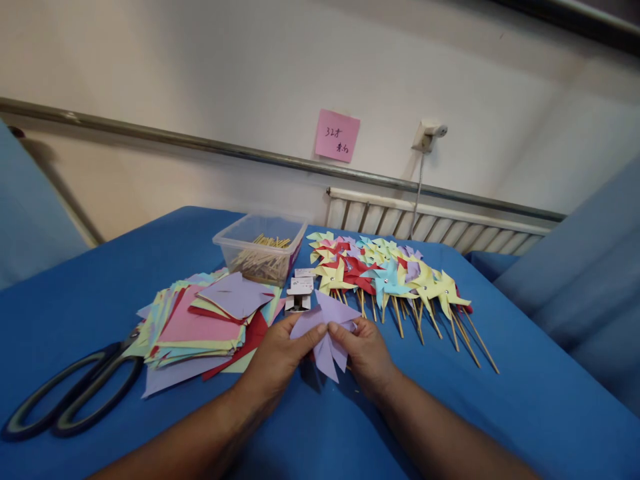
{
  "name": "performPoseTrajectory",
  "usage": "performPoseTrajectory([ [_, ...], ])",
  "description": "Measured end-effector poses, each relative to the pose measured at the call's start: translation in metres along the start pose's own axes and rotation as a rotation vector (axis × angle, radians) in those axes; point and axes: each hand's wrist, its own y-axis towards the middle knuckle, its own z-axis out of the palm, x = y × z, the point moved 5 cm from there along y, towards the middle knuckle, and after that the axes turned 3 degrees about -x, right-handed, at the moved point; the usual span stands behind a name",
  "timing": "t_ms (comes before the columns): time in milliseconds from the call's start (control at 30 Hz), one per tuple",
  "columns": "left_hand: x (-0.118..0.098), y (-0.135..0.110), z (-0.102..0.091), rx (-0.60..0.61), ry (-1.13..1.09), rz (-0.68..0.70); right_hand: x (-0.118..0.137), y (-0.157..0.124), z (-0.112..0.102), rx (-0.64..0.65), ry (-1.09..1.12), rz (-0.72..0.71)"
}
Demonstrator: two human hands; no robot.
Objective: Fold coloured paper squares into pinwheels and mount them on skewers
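Observation:
A purple paper pinwheel (pixel 327 308) is held up over the table between both hands, its points folded in to the centre. My left hand (pixel 290 343) grips its left side, the thumb pressed near the middle. From the right, my right hand (pixel 367 347) pinches it too, and the two thumb tips almost meet at the centre. The fingers behind the paper are hidden. Just beyond the pinwheel stand small white boxes (pixel 301 287), the nearest one open. To the left lies a stack of coloured paper squares (pixel 200 327), some with cut corners.
Large scissors (pixel 95 380) lie at the left, tips under the paper. A clear plastic box (pixel 295 250) holds many thin sticks (pixel 265 260). Finished pinwheels on sticks (pixel 390 277) are piled at the right on the blue table (pixel 480 413). A radiator (pixel 390 213) runs along the wall.

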Motion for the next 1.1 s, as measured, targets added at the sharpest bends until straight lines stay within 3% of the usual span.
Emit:
performPoseTrajectory([
  [167,0.001,-0.003,0.008,0.125,-0.194,-0.052,0.002,0.003,-0.008,-0.093,-0.008,-0.077],
  [500,0.013,0.0,0.006,0.144,-0.193,-0.167,0.007,0.001,-0.004,-0.072,0.041,-0.112],
  [1100,0.012,0.005,-0.004,-0.01,-0.002,-0.066,0.002,0.0,-0.004,-0.048,0.013,-0.061],
])
